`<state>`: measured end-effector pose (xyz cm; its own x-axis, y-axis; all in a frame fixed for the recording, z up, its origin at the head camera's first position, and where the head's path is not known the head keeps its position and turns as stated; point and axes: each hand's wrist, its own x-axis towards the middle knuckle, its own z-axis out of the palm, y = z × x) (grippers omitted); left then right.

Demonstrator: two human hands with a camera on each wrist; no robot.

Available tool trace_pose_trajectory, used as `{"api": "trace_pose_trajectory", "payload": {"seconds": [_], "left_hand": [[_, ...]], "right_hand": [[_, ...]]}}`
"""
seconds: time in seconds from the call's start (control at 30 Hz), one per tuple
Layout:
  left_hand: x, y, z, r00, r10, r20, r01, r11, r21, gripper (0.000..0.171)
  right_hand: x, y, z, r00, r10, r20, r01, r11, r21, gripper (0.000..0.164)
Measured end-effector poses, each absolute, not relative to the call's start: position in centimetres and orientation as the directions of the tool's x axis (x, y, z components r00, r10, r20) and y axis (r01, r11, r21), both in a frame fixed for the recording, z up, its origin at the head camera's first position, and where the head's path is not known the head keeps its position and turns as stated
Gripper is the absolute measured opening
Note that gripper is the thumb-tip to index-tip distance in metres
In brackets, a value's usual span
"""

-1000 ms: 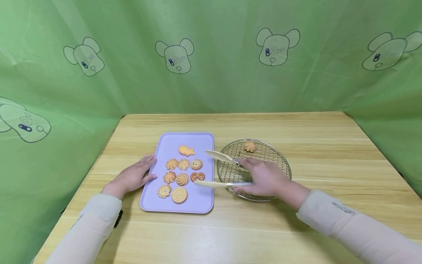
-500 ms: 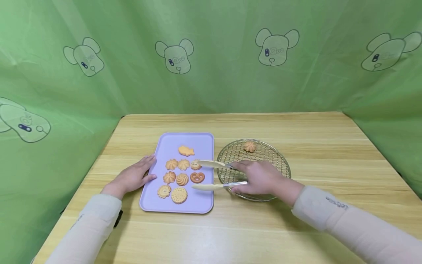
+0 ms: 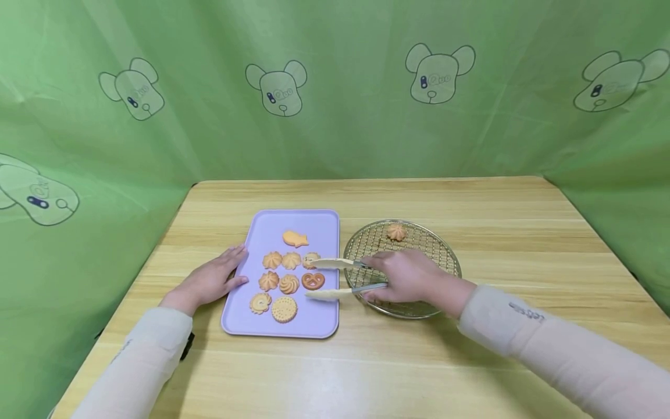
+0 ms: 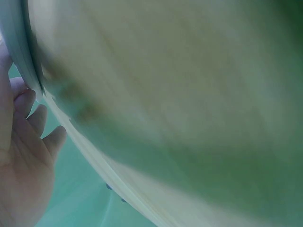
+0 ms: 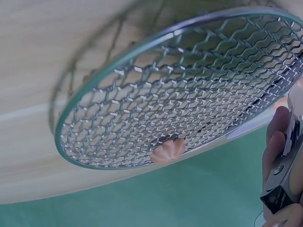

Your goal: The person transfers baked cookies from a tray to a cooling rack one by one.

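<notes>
My right hand [image 3: 405,276] grips a pair of tongs [image 3: 361,287] with pale tips, its handle also close up in the right wrist view. The parted tips reach over the lilac tray [image 3: 319,327], on either side of a brown pretzel cookie [image 3: 313,281]. The far tip overlaps a round cookie [image 3: 309,258] with a pale middle. My left hand [image 3: 209,280] rests at the tray's left edge, fingers extended along the rim and thumb over it. Several other cookies lie in rows on the tray, among them a fish-shaped one [image 3: 295,238] at the back.
Right of the tray, beneath my right hand, stands a round wire rack [image 3: 426,244]. A single fluted cookie [image 3: 396,232] sits near its far rim, also seen in the right wrist view. A green curtain [image 3: 356,134] closes off the back of the wooden table [image 3: 502,233].
My right hand has shifted slightly left, and the tong tips have drawn closer together. The far tip came nearer to me and left, over the round cookie. My left hand stays put.
</notes>
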<state>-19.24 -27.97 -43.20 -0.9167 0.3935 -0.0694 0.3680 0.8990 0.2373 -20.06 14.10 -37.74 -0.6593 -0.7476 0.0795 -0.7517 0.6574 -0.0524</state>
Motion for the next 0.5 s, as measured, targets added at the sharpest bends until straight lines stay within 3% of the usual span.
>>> {"api": "trace_pose_trajectory", "payload": {"seconds": [0.5], "left_hand": [[-19.27,-27.93,-43.23,-0.919,0.388,-0.07,0.363,0.901,0.238,0.068]], "right_hand": [[-20.53,13.11,-37.03,-0.65,-0.76,0.008,-0.76,0.649,-0.019,0.068]]}}
